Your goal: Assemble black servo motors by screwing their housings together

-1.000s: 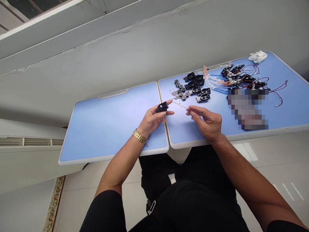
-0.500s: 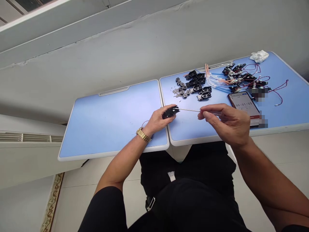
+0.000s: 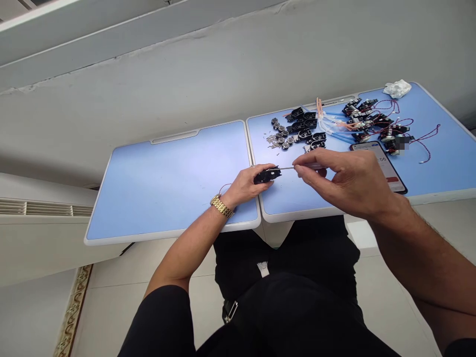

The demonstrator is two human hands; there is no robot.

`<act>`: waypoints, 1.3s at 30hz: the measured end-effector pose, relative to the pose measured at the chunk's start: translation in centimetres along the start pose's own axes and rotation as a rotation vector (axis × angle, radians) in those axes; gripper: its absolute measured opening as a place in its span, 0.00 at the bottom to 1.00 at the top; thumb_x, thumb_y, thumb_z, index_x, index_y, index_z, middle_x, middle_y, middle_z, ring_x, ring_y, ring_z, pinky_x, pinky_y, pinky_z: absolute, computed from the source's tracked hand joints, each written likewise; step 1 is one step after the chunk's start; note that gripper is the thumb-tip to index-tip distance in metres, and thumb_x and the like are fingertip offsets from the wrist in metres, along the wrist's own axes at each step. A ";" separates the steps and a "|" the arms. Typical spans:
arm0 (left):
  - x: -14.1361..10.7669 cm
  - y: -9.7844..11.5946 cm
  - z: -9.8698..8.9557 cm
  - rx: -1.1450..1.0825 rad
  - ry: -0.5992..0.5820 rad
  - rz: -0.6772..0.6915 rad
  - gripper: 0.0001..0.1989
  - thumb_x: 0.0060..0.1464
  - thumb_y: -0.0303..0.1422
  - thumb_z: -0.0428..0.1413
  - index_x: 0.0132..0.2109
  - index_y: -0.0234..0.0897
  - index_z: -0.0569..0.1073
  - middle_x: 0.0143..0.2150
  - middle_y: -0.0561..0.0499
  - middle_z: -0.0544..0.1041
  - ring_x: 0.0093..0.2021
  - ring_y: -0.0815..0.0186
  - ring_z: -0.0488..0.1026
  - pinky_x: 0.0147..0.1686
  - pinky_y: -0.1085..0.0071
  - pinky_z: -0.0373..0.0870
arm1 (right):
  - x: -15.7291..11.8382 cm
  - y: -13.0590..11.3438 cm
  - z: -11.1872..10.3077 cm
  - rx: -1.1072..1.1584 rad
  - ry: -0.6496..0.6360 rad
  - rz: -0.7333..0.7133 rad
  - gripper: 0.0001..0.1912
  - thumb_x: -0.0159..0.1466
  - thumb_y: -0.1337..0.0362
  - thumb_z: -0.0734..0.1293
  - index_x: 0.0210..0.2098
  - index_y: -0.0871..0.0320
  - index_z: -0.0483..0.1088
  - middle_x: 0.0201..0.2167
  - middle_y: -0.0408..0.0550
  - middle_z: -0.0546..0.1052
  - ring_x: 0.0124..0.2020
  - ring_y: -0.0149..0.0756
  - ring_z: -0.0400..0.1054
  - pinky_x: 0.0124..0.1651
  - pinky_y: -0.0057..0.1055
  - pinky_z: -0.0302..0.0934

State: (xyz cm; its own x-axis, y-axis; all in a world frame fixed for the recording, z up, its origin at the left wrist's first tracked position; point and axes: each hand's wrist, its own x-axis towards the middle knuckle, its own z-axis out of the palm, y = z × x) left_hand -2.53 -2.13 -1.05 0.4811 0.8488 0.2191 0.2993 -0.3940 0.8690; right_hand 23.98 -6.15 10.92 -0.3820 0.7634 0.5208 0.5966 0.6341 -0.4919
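My left hand, with a gold watch at its wrist, is closed around a black plastic part above the gap between the two tabletops. A thin wire loops out near the watch. From the right, my right hand grips a screwdriver by its handle, which the fingers mostly hide. The metal shaft lies across the top of the black part, and its tip is too small to place exactly. Beyond my hands lie small screws, round metal pieces and more black plastic housings.
A phone showing a timer lies partly under my right hand. Motor assemblies with red and black wires, blue and orange strips and a crumpled white wad sit to the right. Two blue tabletops stand against the wall.
My right hand has moved left, closer to the black part, with the screwdriver. My left hand has shifted slightly right and turned the part a little.
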 end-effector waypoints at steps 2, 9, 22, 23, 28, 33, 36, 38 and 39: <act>0.0 0.0 0.0 -0.003 -0.002 0.011 0.25 0.65 0.35 0.65 0.67 0.42 0.81 0.61 0.43 0.87 0.57 0.56 0.84 0.61 0.57 0.78 | 0.4 -0.2 0.1 -0.020 -0.023 -0.024 0.05 0.73 0.64 0.72 0.42 0.47 0.81 0.31 0.37 0.86 0.27 0.35 0.79 0.30 0.35 0.67; 0.1 0.4 0.0 -0.004 -0.011 0.002 0.24 0.65 0.34 0.65 0.67 0.43 0.81 0.60 0.44 0.87 0.57 0.55 0.84 0.62 0.55 0.78 | 0.9 -0.2 0.4 -0.040 -0.057 -0.029 0.06 0.72 0.64 0.71 0.41 0.46 0.81 0.29 0.37 0.85 0.25 0.36 0.77 0.31 0.36 0.65; 0.0 0.5 0.1 0.029 -0.017 0.020 0.24 0.65 0.33 0.64 0.66 0.41 0.81 0.61 0.43 0.87 0.58 0.54 0.84 0.63 0.55 0.78 | 0.9 -0.3 0.3 -0.083 -0.062 -0.062 0.06 0.73 0.65 0.70 0.41 0.47 0.80 0.29 0.38 0.85 0.23 0.36 0.76 0.30 0.37 0.62; 0.0 0.4 0.1 0.035 -0.016 0.020 0.24 0.64 0.33 0.64 0.66 0.42 0.81 0.61 0.43 0.87 0.58 0.54 0.84 0.63 0.55 0.78 | 1.0 -0.4 0.3 -0.084 -0.069 -0.064 0.06 0.73 0.64 0.70 0.41 0.47 0.80 0.29 0.38 0.85 0.23 0.36 0.75 0.29 0.37 0.62; 0.0 0.3 0.2 0.057 -0.015 0.016 0.24 0.65 0.32 0.64 0.67 0.42 0.80 0.60 0.44 0.87 0.57 0.55 0.85 0.61 0.56 0.79 | 1.0 -0.6 0.1 -0.089 -0.112 -0.072 0.07 0.73 0.64 0.70 0.42 0.46 0.80 0.30 0.39 0.85 0.24 0.37 0.75 0.30 0.37 0.61; 0.0 0.3 0.1 0.065 -0.026 0.048 0.24 0.66 0.32 0.63 0.67 0.39 0.80 0.62 0.42 0.86 0.58 0.55 0.84 0.62 0.56 0.78 | 1.0 -0.8 0.2 -0.117 -0.107 -0.091 0.07 0.73 0.64 0.69 0.41 0.48 0.80 0.28 0.39 0.82 0.23 0.37 0.72 0.30 0.38 0.58; 0.0 0.3 0.1 0.072 -0.029 0.056 0.24 0.66 0.32 0.62 0.67 0.38 0.79 0.62 0.42 0.86 0.58 0.55 0.84 0.62 0.56 0.79 | 1.2 -1.2 0.0 -0.155 -0.149 -0.070 0.08 0.74 0.63 0.67 0.41 0.49 0.80 0.28 0.41 0.82 0.23 0.37 0.72 0.31 0.37 0.58; 0.0 0.4 0.2 0.080 -0.031 0.050 0.24 0.66 0.32 0.62 0.67 0.39 0.79 0.62 0.42 0.86 0.59 0.56 0.84 0.63 0.56 0.79 | 1.3 -1.5 -0.2 -0.183 -0.196 -0.044 0.10 0.75 0.63 0.65 0.42 0.51 0.80 0.29 0.43 0.83 0.24 0.38 0.72 0.33 0.37 0.59; 0.0 0.4 0.2 0.087 -0.034 0.045 0.24 0.66 0.31 0.62 0.67 0.39 0.79 0.62 0.43 0.86 0.59 0.56 0.84 0.63 0.56 0.79 | 1.4 -1.6 -0.3 -0.193 -0.216 -0.035 0.11 0.76 0.62 0.65 0.42 0.52 0.80 0.30 0.44 0.83 0.25 0.38 0.73 0.33 0.37 0.59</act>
State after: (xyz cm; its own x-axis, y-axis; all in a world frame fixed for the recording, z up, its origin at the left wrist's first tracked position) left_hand -2.25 -2.32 -0.78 0.5228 0.8179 0.2402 0.3469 -0.4615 0.8165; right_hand 22.69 -6.16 12.63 -0.5337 0.7632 0.3642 0.6959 0.6411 -0.3237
